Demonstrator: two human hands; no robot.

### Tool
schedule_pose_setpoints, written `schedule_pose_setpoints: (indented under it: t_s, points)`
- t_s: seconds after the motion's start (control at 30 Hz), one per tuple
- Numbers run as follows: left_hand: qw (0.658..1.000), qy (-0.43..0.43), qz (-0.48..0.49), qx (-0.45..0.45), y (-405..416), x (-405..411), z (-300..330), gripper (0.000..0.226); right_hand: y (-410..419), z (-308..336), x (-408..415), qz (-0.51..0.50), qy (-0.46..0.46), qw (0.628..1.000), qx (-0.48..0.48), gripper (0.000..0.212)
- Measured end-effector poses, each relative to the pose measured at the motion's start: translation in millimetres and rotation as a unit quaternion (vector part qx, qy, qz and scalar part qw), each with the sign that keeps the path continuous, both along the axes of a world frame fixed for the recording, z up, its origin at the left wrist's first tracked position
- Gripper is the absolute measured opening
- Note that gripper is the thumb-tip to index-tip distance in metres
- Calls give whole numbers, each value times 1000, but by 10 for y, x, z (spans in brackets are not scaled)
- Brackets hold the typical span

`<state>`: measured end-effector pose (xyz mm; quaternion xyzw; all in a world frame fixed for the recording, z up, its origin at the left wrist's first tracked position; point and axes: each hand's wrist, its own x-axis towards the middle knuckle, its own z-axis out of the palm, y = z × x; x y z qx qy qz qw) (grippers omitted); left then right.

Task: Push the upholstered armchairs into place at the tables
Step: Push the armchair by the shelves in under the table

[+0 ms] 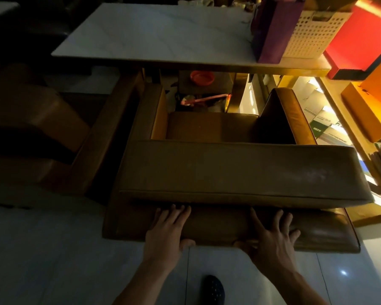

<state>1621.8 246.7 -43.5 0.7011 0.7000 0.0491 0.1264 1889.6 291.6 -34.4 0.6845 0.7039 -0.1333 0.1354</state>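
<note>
Nearest thing down at the bottom edge is a dark shoe (213, 290) with little perforations, standing on glossy pale floor tiles (53, 249) that throw back a light spot.

Biggest thing by far is the brown armchair (240, 170), seen from behind: boxy, leather-looking upholstery, scuffed and a bit dusty along the flat top of the backrest, with a stitched seam along its rear edge. Its squared arms point toward the table (154, 34), a white marble-look slab with a thin straight edge, and the front of the chair sits just under that edge. Second armchair (42, 137) in the same brown sits to the left, close alongside, mostly in shadow. Open tile behind the chair; on the right, stacked boxes and booklets crowd in near it.

On the table's right end: a red box (359, 40), a white perforated plastic basket (312, 34) and a purple box (275, 29), packed together. Under the table there's a round red dish (202, 77) on a dark block, plus some clutter I can't make out.

Left hand (167, 230) lies flat against the lower back of the chair, fingers spread and pointing up under the backrest overhang, thumb hooked at the bottom edge. Right hand (273, 236) does the same further right, palm pressed on, fingers splayed. Neither is wrapped around anything.
</note>
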Motion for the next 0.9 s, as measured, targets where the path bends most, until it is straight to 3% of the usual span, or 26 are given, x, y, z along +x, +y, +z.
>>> schedule_pose_setpoints:
  t_s: [0.43, 0.9]
  points:
    - [999, -13, 15, 32, 1120, -189, -29, 85, 1069, 67, -216, 28, 12, 999, 44, 102]
    - [999, -15, 21, 25, 1219, -189, 3, 86, 1119, 144, -282, 30, 0, 998, 47, 101]
